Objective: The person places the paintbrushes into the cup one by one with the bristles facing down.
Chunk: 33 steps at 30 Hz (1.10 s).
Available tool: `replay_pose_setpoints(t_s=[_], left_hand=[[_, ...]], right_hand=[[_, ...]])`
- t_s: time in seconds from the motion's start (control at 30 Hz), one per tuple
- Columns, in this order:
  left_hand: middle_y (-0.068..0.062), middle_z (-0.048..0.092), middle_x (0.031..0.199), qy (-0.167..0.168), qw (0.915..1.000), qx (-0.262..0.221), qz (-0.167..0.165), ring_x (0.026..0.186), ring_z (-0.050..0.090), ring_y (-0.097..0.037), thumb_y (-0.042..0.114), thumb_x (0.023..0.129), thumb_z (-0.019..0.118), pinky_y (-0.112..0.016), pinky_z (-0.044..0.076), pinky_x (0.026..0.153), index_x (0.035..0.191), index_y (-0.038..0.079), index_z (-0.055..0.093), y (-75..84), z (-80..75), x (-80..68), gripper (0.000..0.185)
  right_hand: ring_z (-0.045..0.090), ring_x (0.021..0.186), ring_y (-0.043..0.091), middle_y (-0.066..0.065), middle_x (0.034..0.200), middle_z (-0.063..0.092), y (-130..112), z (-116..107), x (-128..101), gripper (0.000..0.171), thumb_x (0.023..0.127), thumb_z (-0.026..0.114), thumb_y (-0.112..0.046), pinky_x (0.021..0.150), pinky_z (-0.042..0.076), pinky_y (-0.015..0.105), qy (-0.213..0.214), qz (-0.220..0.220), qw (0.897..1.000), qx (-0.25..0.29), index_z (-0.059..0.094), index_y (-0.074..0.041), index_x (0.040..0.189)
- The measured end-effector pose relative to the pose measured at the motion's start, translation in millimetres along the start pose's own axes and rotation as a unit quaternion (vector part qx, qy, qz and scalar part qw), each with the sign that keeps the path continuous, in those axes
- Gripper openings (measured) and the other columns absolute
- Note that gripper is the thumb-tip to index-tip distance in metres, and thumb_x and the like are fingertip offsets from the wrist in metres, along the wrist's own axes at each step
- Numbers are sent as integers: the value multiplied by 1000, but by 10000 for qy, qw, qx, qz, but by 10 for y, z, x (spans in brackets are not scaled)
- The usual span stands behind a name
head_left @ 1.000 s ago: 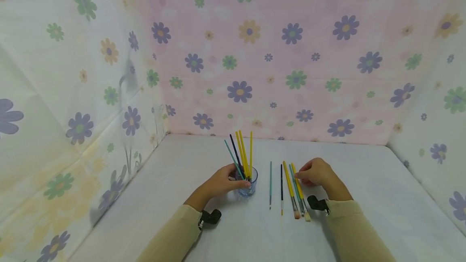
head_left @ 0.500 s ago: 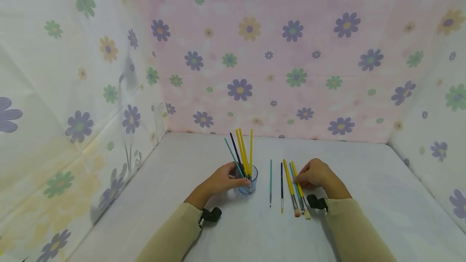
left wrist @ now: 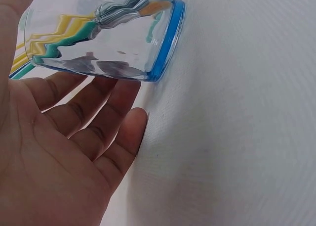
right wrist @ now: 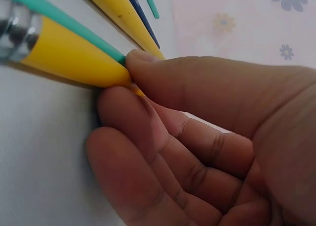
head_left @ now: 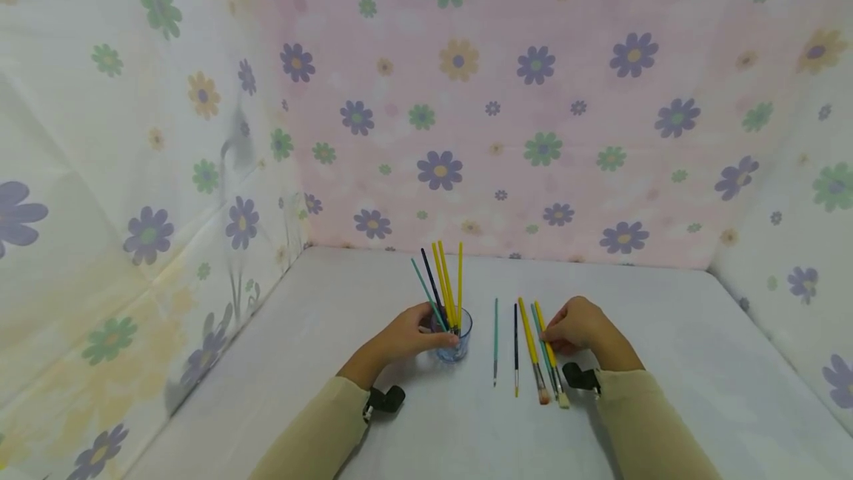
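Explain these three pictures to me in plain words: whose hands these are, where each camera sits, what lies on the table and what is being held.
No machine here: a person works with two bare hands. The wide picture comes from a camera on the head, looking down at a white cloth-covered table between flowered cloth walls. The other two come from cameras strapped on the wrists.

The left hand rests its fingers against a clear blue-rimmed glass cup, which stands upright and holds several long paintbrushes.

Five more brushes lie side by side on the table. The right hand pinches the rightmost one, a yellow-handled paintbrush, shown close in the right wrist view. A thin teal brush lies against it.
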<state>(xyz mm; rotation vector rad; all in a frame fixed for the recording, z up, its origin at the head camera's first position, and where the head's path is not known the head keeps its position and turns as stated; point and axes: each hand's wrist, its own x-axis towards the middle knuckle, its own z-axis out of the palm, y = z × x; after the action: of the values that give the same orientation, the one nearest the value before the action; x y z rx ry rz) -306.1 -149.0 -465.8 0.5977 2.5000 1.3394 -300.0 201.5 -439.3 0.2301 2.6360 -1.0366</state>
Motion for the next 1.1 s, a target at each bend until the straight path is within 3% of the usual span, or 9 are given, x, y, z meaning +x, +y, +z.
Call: replay_pose_setpoints(t_s=[0.47, 0.67, 0.83, 0.97, 1.1], left_hand=[[5, 67, 113, 33, 10000, 21, -4, 111, 62, -17, 57, 84, 81, -49, 50, 103, 119, 24, 64, -27, 16, -15, 50], [6, 68, 117, 181, 9996, -211, -65, 113, 64, -17, 56, 86, 80, -48, 51, 103, 121, 23, 64, -28, 39, 0, 51], [3, 68, 121, 245, 9974, -673, -42, 115, 66, -17, 50, 89, 79, -48, 51, 105, 124, 19, 63, -6, 88, 24, 50], [2, 68, 122, 274, 9959, -862, -1, 118, 66, -17, 50, 89, 79, -48, 50, 108, 127, 20, 63, 33, 105, 53, 52], [2, 69, 120, 153, 9968, -752, -221, 117, 64, -19, 52, 86, 81, -51, 48, 107, 125, 21, 64, 81, 69, 82, 53]], right_hand=[[70, 71, 21, 11, 84, 72, 129, -70, -10, 32, 84, 84, -19, 66, 60, 31, 13, 29, 9997, 258, 66, 1, 102], [69, 68, 21, 10, 81, 73, 100, -51, -4, 36, 80, 89, -23, 63, 60, 31, -94, -41, 9999, 78, 68, 0, 97], [69, 67, 20, 9, 79, 73, 132, -40, 24, 34, 78, 90, -21, 63, 59, 30, -65, 75, 9999, 80, 68, -1, 95], [69, 66, 19, 9, 78, 74, 198, -55, 50, 33, 78, 90, -22, 61, 59, 29, -91, 53, 9995, 288, 72, 0, 95], [70, 65, 17, 9, 78, 75, 252, -75, 76, 33, 78, 91, -23, 61, 59, 29, -184, 155, 9981, 565, 74, 0, 97]])
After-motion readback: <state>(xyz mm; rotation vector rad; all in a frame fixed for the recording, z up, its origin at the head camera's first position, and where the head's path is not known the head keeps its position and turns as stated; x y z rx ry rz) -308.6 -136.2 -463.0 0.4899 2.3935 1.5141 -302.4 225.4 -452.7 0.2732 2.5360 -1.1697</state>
